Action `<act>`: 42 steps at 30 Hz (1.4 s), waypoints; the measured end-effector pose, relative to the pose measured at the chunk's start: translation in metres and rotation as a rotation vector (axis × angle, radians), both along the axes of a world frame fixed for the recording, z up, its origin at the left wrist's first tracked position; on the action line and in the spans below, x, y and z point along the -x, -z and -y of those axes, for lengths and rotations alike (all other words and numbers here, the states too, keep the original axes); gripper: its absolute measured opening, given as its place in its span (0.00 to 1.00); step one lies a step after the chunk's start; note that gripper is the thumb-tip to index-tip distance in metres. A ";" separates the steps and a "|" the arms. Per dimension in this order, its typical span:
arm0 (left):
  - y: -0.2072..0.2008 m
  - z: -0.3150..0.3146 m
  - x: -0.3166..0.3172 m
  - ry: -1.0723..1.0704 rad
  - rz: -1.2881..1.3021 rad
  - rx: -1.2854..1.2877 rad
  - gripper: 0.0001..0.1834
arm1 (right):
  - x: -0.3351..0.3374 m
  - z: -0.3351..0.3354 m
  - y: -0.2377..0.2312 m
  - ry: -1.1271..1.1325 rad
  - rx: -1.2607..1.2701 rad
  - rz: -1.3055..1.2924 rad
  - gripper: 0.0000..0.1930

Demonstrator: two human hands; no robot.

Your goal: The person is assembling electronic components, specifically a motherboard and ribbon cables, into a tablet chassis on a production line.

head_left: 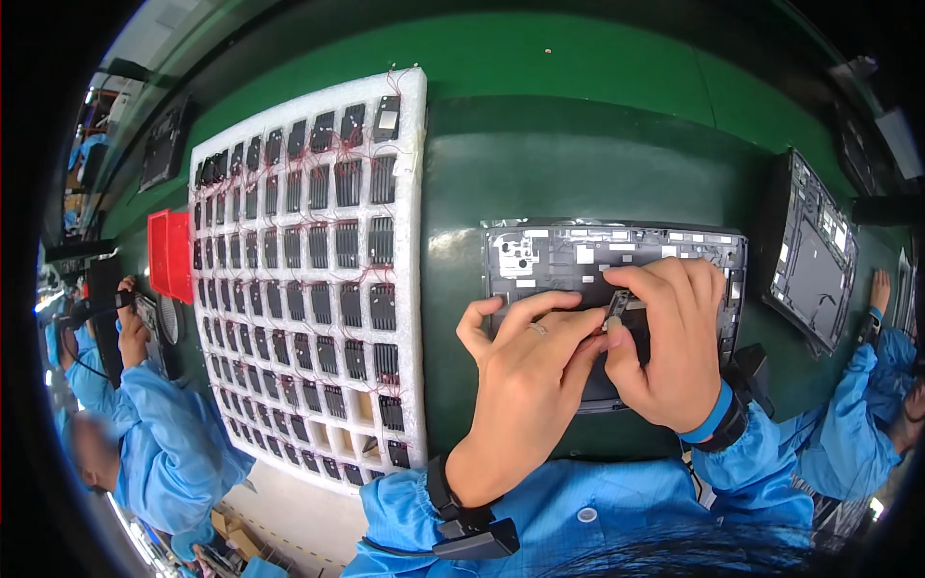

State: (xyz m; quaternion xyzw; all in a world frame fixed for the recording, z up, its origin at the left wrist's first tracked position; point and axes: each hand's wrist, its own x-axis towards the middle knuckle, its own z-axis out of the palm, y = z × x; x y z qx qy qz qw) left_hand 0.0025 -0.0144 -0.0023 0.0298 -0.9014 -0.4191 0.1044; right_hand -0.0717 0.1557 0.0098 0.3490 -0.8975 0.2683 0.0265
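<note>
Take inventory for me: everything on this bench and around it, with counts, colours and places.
Bench: one, green, centre
Foam tray: one, white, left of centre
Red-wired parts: too many to count, black, in tray compartments
Bin: one, red, left of tray
Nearer casing: one, dark with white patches, under the hands
Second casing: one, dark, far right
Dark panel: one, black, upper left
Co-workers: at least two, blue clothing, left and right edges
Small part: one, dark, above the nearer casing
Sleeves: two, blue, lower edge
Left hand: one, bare, ringed, fingertips at the small part
Right hand: one, bare, pinching the small part
</note>
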 end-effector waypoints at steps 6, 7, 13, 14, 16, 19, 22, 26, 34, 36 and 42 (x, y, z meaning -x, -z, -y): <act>0.002 0.000 -0.001 -0.007 -0.007 -0.029 0.13 | 0.000 0.002 0.001 0.000 0.019 0.027 0.27; 0.002 0.000 -0.001 -0.006 -0.007 -0.028 0.13 | 0.000 0.002 0.001 -0.001 0.019 0.028 0.27; 0.003 -0.002 -0.001 -0.011 -0.007 -0.050 0.14 | -0.001 0.004 0.003 -0.020 -0.009 0.007 0.28; 0.003 -0.003 -0.001 -0.017 -0.011 -0.069 0.14 | -0.002 0.005 0.006 -0.023 -0.005 0.004 0.28; 0.004 -0.004 -0.001 -0.024 0.002 -0.072 0.14 | -0.004 0.005 0.011 -0.027 0.000 0.005 0.29; 0.005 -0.005 -0.001 -0.035 0.008 -0.071 0.14 | -0.005 0.007 0.014 -0.025 -0.013 -0.024 0.30; 0.005 -0.005 0.000 -0.033 0.003 -0.062 0.14 | -0.005 0.007 0.011 -0.023 -0.028 -0.013 0.31; 0.002 -0.003 -0.001 -0.042 0.043 -0.007 0.14 | 0.000 0.006 0.003 -0.052 -0.081 0.072 0.29; -0.005 -0.002 0.002 -0.034 0.098 -0.018 0.16 | 0.013 -0.006 -0.007 -0.122 -0.028 0.219 0.27; -0.005 -0.002 0.002 -0.035 0.107 -0.020 0.16 | 0.012 -0.005 -0.007 -0.116 -0.029 0.209 0.27; -0.005 -0.002 0.003 -0.027 0.106 0.011 0.16 | 0.009 -0.002 -0.005 -0.079 -0.020 0.186 0.26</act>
